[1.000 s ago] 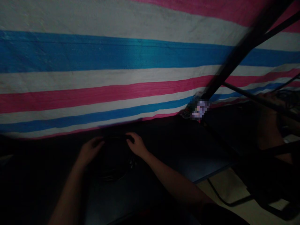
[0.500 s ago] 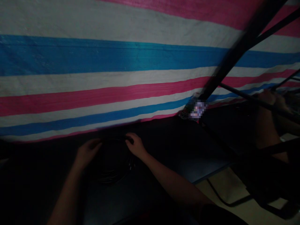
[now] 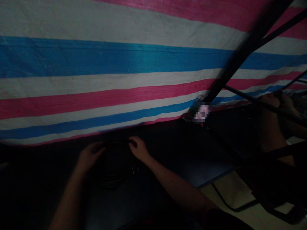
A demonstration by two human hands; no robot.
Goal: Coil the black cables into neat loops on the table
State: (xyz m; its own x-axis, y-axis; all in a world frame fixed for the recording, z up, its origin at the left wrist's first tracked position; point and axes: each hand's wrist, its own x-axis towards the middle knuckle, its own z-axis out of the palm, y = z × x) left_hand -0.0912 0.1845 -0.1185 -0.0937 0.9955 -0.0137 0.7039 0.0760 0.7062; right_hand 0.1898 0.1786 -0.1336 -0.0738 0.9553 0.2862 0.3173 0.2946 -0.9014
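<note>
A coil of black cable (image 3: 112,184) lies on the dark tabletop, its loops hard to tell from the dim surface. My left hand (image 3: 90,156) curls its fingers round the coil's upper left side. On the upper right side, my right hand (image 3: 138,147) grips the cable between thumb and fingers. Small shiny bits, perhaps cable ends, glint on the coil below my right hand. The parts of the cable inside both hands are mostly hidden by fingers and darkness.
Behind the dark table (image 3: 182,159) hangs a striped tarp (image 3: 107,60). A slanting black metal post (image 3: 230,70) rises at right, with a clear bag of small items (image 3: 192,113) at its foot. Another person's hands (image 3: 273,100) show at far right, beyond the frame bars.
My left hand has shifted very slightly at the coil. My right hand keeps nearly the same place and grip.
</note>
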